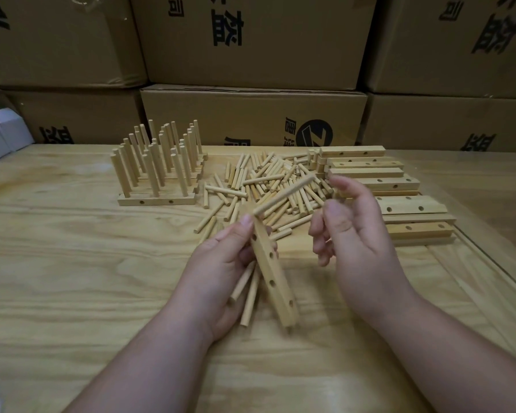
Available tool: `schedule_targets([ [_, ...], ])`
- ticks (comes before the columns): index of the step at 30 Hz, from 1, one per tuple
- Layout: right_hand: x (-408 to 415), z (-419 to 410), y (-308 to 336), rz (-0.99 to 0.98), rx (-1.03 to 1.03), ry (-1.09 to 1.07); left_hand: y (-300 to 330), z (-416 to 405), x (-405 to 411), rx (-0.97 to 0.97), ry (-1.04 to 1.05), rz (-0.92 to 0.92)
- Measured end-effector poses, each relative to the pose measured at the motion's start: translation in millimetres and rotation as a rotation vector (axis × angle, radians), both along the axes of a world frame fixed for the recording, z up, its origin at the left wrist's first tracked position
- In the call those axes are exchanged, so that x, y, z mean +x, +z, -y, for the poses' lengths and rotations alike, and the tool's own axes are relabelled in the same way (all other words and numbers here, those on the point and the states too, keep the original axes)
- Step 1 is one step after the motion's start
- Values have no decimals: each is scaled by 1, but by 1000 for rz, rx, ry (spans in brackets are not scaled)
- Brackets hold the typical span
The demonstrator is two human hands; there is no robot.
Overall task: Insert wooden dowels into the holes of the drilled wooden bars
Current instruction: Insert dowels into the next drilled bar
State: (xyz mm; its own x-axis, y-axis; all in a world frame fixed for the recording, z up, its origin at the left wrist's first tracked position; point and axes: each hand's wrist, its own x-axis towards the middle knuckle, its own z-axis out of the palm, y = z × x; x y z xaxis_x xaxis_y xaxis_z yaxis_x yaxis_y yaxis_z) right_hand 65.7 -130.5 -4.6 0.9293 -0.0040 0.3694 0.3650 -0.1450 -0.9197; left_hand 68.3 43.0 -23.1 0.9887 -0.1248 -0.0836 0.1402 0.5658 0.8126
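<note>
My left hand grips a drilled wooden bar held lengthwise, its row of holes facing right. Under the same palm it also holds two spare dowels. One dowel sticks out of the bar's far end, slanting up to the right. My right hand hovers just right of that dowel's free tip with fingers loosely curled, holding nothing. A heap of loose dowels lies behind my hands. Empty drilled bars are stacked at the right.
Finished bars with upright dowels stand in rows at the back left of the wooden table. Cardboard boxes form a wall behind the table. A small white box sits at the far left.
</note>
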Motion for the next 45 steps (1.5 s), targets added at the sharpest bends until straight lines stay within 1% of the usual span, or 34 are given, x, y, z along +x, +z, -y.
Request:
schedule_targets([
  [2,1,-4,-1,-104,-22,-24,0,-1,2,-62,20,15],
  [4,3,-8,-5,-188,-114,3,-1,0,3,-124,41,26],
  [7,4,-9,-11,-258,-227,56,1,1,4,-193,51,47],
  [10,2,-7,-7,-347,-135,150,2,1,3,-215,64,60],
  [14,2,-8,-3,-439,-33,258,2,0,2,-193,44,75],
  [17,3,-8,-2,-460,10,302,2,0,2,-176,48,68],
  [26,4,-8,-3,-504,40,353,2,2,2,-203,81,77],
  [33,1,-17,-7,-502,47,206,2,6,1,-159,47,99],
  [39,-1,-24,-10,-434,-81,101,2,7,-2,-171,52,131],
  [45,-1,-22,-8,-443,-77,113,-1,6,-1,-165,35,138],
])
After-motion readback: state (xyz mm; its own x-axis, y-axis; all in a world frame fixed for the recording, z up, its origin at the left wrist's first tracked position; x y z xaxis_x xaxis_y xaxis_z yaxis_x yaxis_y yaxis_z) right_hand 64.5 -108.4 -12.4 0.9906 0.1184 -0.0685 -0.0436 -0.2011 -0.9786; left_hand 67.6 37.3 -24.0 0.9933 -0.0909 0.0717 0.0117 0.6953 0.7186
